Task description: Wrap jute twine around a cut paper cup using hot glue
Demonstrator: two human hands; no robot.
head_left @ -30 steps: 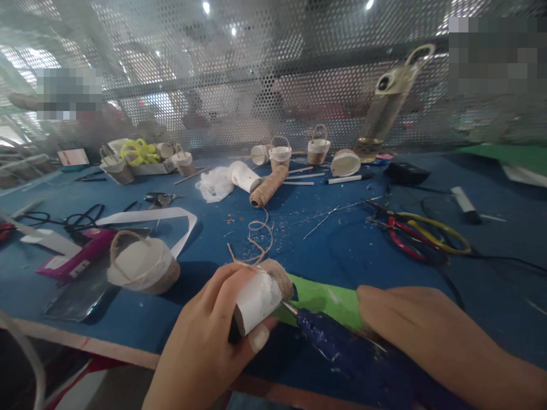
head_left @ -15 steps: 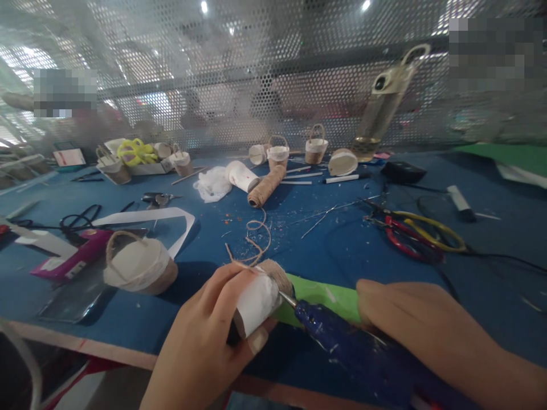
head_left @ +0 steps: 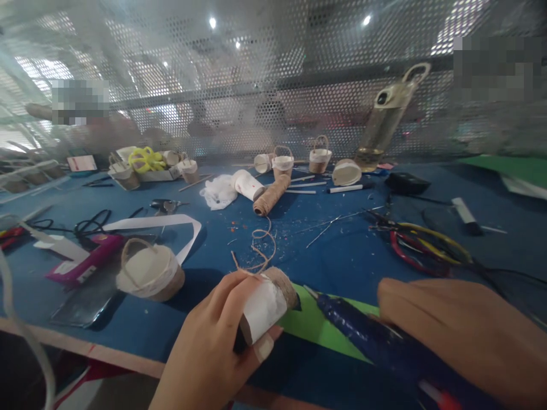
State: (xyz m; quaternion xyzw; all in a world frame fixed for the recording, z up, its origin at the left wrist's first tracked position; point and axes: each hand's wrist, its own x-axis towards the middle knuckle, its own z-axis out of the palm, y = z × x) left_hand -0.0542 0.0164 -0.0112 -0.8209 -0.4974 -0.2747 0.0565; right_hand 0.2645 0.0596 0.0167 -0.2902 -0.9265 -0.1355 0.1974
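My left hand (head_left: 217,336) is closed around a small paper cup (head_left: 267,307), tilted on its side, white with brown twine wound round one end. A loose strand of twine (head_left: 262,256) trails from it toward a twine roll (head_left: 272,195) on the table. In my right hand (head_left: 453,330) is a dark blue hot glue gun (head_left: 367,333); its metal nozzle stands apart from the cup, over a green strip (head_left: 329,324). The handle and some of the fingers are hidden. Left of my left hand sits a small twine-wrapped basket (head_left: 151,270) with a handle.
A purple box (head_left: 88,259) and a paper strip (head_left: 162,219) lie at left. Pliers with red and yellow handles (head_left: 427,245) lie at right. Behind are several small baskets (head_left: 282,164), a water bottle (head_left: 380,125), a marker (head_left: 348,188) and yellow scissors (head_left: 146,160).
The glue gun has moved right with my right hand, and its nozzle has come away from the twine-wrapped cup. My left hand keeps its hold. The whole view has shifted slightly.
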